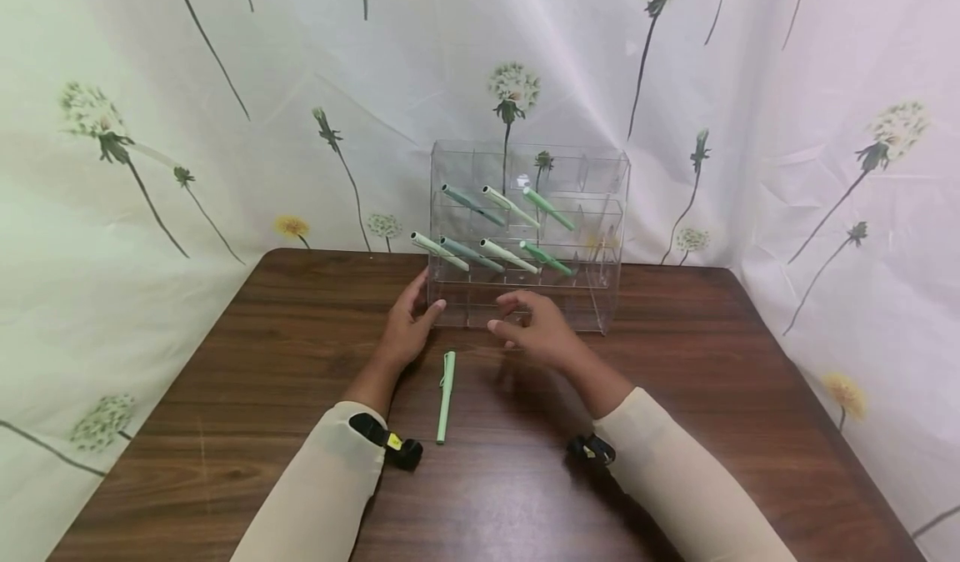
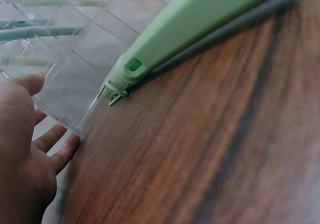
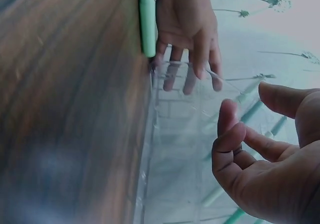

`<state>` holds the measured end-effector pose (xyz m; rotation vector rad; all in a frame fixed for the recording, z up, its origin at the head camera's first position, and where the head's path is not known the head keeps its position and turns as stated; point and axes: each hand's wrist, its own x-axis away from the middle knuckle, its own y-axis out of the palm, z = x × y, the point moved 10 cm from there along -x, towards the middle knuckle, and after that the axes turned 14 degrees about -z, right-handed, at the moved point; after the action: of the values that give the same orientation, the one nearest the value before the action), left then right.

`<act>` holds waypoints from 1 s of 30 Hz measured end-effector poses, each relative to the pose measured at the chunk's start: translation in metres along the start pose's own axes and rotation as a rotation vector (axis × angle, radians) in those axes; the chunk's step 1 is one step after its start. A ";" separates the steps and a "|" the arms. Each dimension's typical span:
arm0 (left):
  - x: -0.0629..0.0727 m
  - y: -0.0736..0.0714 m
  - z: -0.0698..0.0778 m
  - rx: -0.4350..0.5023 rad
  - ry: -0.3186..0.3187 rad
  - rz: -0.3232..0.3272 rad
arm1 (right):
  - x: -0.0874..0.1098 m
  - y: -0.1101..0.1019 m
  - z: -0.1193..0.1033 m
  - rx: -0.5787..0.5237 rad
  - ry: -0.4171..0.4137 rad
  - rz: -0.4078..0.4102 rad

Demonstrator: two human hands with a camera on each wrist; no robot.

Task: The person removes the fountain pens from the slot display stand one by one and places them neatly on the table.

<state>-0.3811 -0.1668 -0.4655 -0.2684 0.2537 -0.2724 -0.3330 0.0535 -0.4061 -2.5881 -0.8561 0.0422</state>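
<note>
A clear acrylic pen rack [image 1: 536,299] with tiered compartments stands at the back of the table. Light green, grey-green and brighter green pens lean in two of its rows, three in the upper one and several in the lower. My left hand [image 1: 405,333] is at the rack's lower left corner, its fairly straight fingers along the outer side and the thumb near the front edge. In front of the lower tier is my right hand [image 1: 543,328], fingers loosely bent around nothing. A capped light green pen [image 1: 446,399] lies on the wood between both forearms, clip end toward the rack.
The brown wood-grain table [image 1: 225,429] reaches back to a white curtain [image 1: 285,62] printed with dandelions, close behind the rack. More curtain hangs along both sides. Small black cameras are strapped to both wrists over cream sleeves [image 1: 315,487].
</note>
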 end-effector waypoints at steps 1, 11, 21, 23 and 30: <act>0.000 0.000 0.000 0.001 0.002 0.002 | 0.001 -0.004 -0.002 -0.002 -0.004 0.014; -0.003 0.002 -0.001 0.034 -0.023 0.016 | 0.009 -0.032 -0.012 -0.039 -0.120 0.138; -0.001 0.002 -0.001 0.003 -0.022 0.004 | 0.014 -0.059 -0.005 -0.102 -0.156 0.339; -0.001 0.002 -0.002 0.002 -0.015 0.000 | 0.014 -0.063 -0.001 -0.107 -0.153 0.361; 0.000 0.000 -0.002 -0.003 -0.014 0.002 | 0.009 -0.075 0.002 -0.115 -0.193 0.403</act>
<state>-0.3818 -0.1669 -0.4677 -0.2725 0.2403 -0.2676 -0.3686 0.1138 -0.3778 -2.8599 -0.3930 0.3734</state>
